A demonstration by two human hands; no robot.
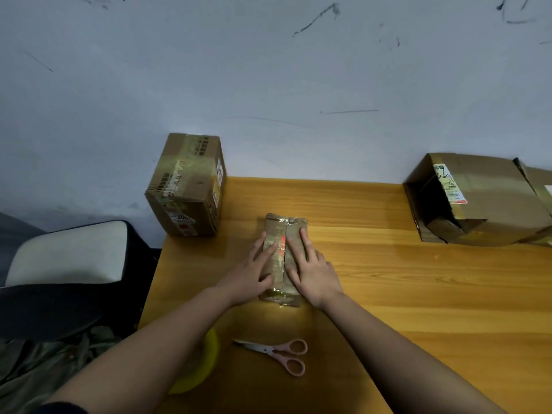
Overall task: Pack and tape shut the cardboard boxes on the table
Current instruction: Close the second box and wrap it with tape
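Observation:
A small flat cardboard box [283,225] lies in the middle of the wooden table [418,294], its two top flaps meeting along a centre seam with shiny tape on it. My left hand [254,270] presses flat on the left flap with straight fingers. My right hand [310,270] presses flat on the right flap the same way. A yellow tape roll [206,366] lies near the table's left front edge, partly hidden under my left forearm. Pink-handled scissors [277,354] lie shut between my forearms.
A taller taped box [188,186] stands at the table's back left corner. A larger open box [475,201] lies on its side at the back right. A chair with a white seat [71,252] is left of the table. A wall rises behind.

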